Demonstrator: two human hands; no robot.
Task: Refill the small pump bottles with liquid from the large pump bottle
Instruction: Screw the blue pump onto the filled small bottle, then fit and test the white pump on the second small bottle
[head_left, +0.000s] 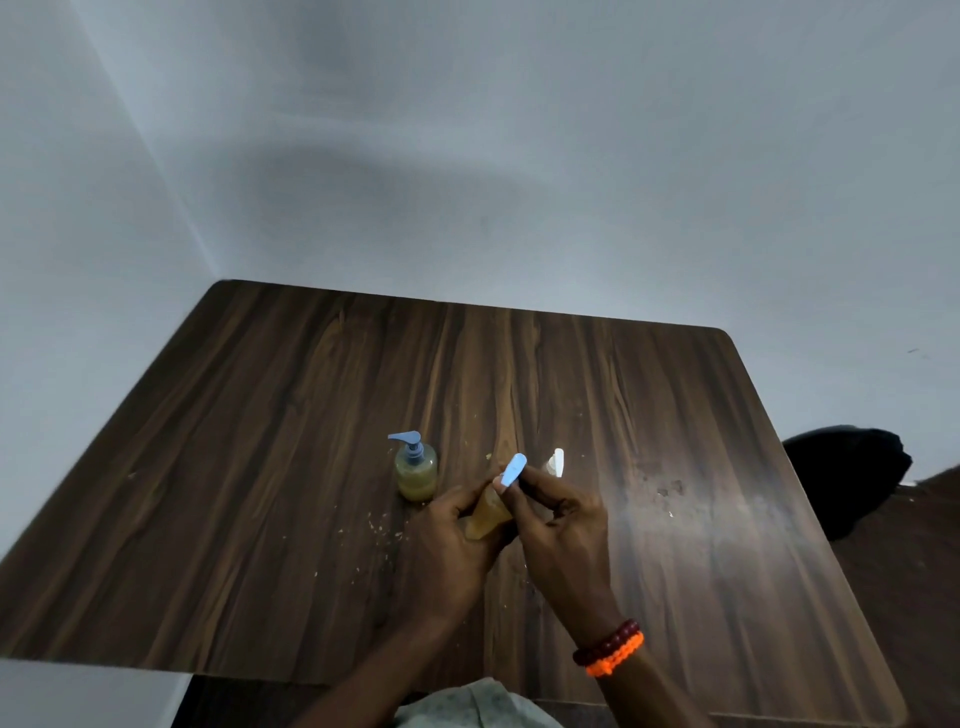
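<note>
My left hand (451, 540) grips a small clear bottle of amber liquid (485, 514), tilted over the table's middle. My right hand (558, 525) pinches that bottle's light blue pump head (514, 469) at the top. A second small bottle (415, 470) with a blue pump and yellowish liquid stands upright just left of my hands. Behind my right hand a white pump top (557, 461) of another bottle shows; its body is mostly hidden.
The dark wood table (260, 467) sits in a corner of grey walls. Crumbs and small drips (379, 525) dot the surface near my hands. A black chair (852, 473) stands past the right edge.
</note>
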